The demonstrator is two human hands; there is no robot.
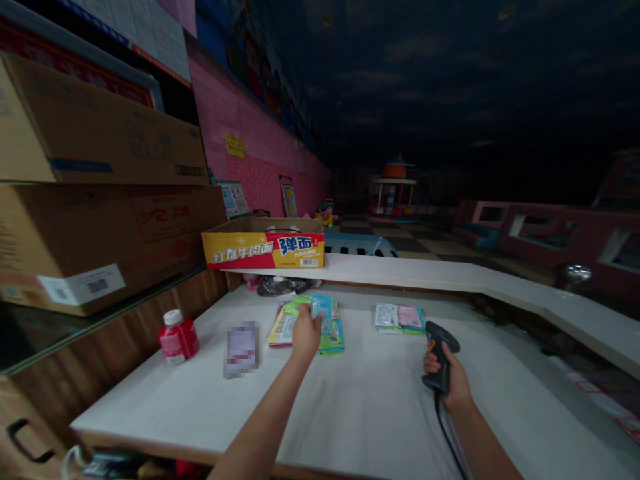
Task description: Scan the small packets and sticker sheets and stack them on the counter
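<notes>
My left hand [306, 331] is over a loose pile of colourful flat packets [332, 343] near the back of the white table. Thumb and fingers pinch a light-blue packet [323, 305] by its left side. In my right hand [459, 381] is a dark barcode scanner [441, 363], its handle wrapped by the fingers and its cable running down towards me. Its head points up and a little left. Beyond the scanner, to its left, lies a second small stack of packets [399, 317], apart from both hands.
A red bottle with a white cap [179, 339] and a blurred-out flat item [241, 349] are on the left of the table [365, 407]. A yellow-red noodle carton [265, 251] sits on the raised white ledge [410, 272]. Large cardboard boxes [115, 233] are stacked at left.
</notes>
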